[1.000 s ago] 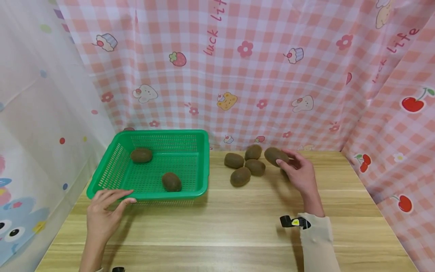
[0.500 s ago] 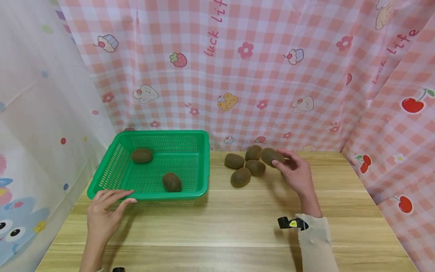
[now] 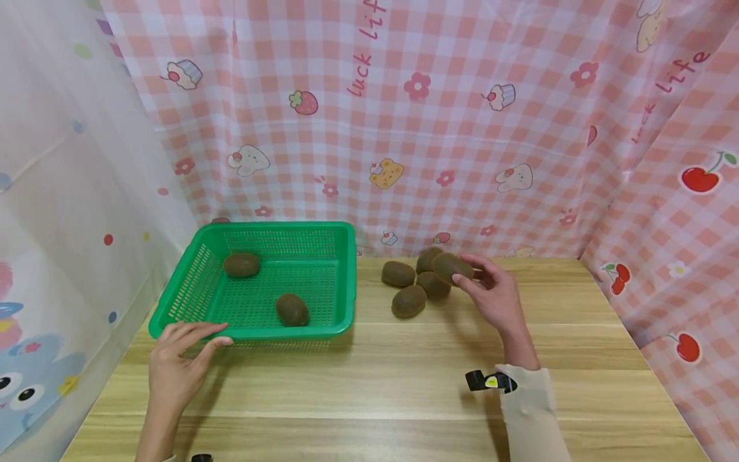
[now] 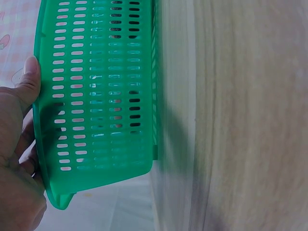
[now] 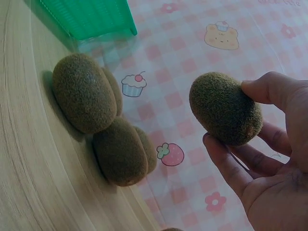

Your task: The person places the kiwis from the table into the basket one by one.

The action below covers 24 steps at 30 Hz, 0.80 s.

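In the head view my left hand [image 3: 176,367] pinches the near left rim of a green plastic basket [image 3: 323,331], thumb outside and fingers over the edge. The left wrist view shows the thumb [image 4: 30,79] against the rim of the slotted basket wall [image 4: 106,159]. Two kiwis lie inside, one at the back left [image 3: 241,265] and another kiwi near the front [image 3: 292,310]. Raised off the table, a brown fuzzy kiwi [image 5: 224,108] sits between the thumb and fingers of my right hand [image 3: 495,296]. It overlaps the kiwi pile in the head view.
Several loose kiwis [image 3: 408,301] cluster on the wooden table [image 3: 392,398] right of the basket. Part of another kiwi [image 5: 172,229] shows at the bottom of the right wrist view. A pink checked cloth [image 3: 462,141] hangs behind, with a pale curtain [image 3: 63,192] at left.
My right hand has moved left with its kiwi, from right of the loose kiwis to over them. The left hand and the basket have stayed in place.
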Each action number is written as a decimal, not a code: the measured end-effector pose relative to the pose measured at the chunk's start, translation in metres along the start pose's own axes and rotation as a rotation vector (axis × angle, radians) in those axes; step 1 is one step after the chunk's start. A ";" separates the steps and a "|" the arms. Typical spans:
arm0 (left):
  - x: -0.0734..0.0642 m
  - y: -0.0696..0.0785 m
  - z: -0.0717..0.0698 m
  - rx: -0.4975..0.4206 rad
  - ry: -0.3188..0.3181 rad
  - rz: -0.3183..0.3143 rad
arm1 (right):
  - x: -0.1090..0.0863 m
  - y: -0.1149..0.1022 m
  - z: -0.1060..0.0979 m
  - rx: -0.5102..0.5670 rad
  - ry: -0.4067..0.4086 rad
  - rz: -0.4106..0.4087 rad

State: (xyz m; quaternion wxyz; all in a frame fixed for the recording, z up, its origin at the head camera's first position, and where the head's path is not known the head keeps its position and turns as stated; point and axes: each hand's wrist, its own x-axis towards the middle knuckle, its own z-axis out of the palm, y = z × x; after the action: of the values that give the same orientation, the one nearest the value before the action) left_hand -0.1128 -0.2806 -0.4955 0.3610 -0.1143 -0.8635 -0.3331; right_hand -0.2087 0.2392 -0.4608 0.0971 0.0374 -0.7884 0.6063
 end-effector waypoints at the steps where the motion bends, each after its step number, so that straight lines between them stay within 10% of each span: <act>1: 0.000 0.000 0.000 0.000 -0.006 -0.010 | 0.000 0.000 0.001 0.007 -0.004 -0.004; 24: -0.001 0.000 -0.001 -0.005 -0.006 -0.014 | -0.005 -0.010 0.023 -0.013 -0.065 -0.033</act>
State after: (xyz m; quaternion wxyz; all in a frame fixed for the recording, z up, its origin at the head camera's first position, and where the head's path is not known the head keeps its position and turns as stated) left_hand -0.1118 -0.2814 -0.4959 0.3560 -0.1100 -0.8645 -0.3374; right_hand -0.2044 0.2145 -0.4580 0.0815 0.0695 -0.7942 0.5981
